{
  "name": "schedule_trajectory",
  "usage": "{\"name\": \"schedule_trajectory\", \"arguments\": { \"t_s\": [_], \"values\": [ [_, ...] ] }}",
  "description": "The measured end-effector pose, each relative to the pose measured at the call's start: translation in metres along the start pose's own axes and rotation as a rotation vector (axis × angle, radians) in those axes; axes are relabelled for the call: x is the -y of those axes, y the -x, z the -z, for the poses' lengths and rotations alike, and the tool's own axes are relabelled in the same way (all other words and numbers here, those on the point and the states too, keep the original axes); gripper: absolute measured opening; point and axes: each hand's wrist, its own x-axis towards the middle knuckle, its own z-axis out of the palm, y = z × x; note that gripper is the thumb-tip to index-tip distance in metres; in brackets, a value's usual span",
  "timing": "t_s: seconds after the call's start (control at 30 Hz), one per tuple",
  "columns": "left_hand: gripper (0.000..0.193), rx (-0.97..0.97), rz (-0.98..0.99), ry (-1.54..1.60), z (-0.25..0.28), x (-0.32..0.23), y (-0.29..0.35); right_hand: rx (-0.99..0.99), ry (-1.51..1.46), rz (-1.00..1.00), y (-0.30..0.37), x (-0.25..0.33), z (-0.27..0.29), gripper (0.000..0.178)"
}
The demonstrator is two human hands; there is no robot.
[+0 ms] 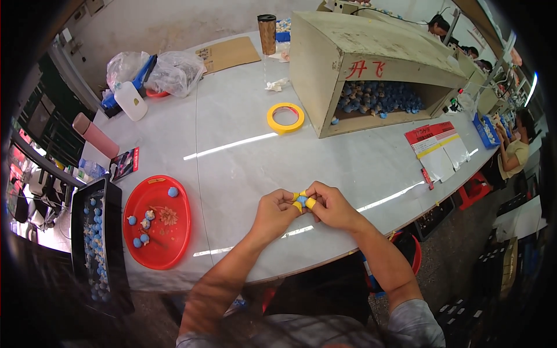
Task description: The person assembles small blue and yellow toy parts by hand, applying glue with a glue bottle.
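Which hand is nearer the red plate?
Left. The left hand lies just to the right of the red plate; the right hand is farther right, beyond it.

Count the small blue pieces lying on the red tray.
4 clearly blue: one at the red tray's far edge, one at its left, two near its front-left. Paler bits beside them are unclear.

The scene is bright and evenly lit from overhead. Long white streaks of glare cross the pale worktop (243,110), and soft shadows fall beneath the hands. Away from the worktop, the corners go black and straight edges bow. The centre is sharp; the far right beyond the worktop is smeared and hazy.
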Motion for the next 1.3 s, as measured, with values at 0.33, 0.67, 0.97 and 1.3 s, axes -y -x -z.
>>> {"name": "schedule_trajectory", "arguments": {
  "t_s": [0.33, 0.67, 0.97, 1.3],
  "values": [
    [0.016, 0.027, 0.058, 0.124, 0.002, -0.010, -0.001, 0.027, -0.058, -0.023, 0.002, 0.001, 0.003, 0.010],
    [0.015, 0.008, 0.088, 0.078, 0.001, -0.011, 0.001, 0.116, -0.145, -0.115, -0.001, -0.002, 0.010, 0.005],
    [0.012, 0.001, 0.108, 0.057, 0.000, -0.014, 0.002, 0.112, -0.103, -0.108, -0.001, 0.003, 0.009, 0.006],
    [0.012, -0.001, 0.083, 0.022, 0.000, -0.009, 0.000, 0.082, -0.067, -0.097, 0.000, 0.005, 0.006, 0.007]
  ]
}}
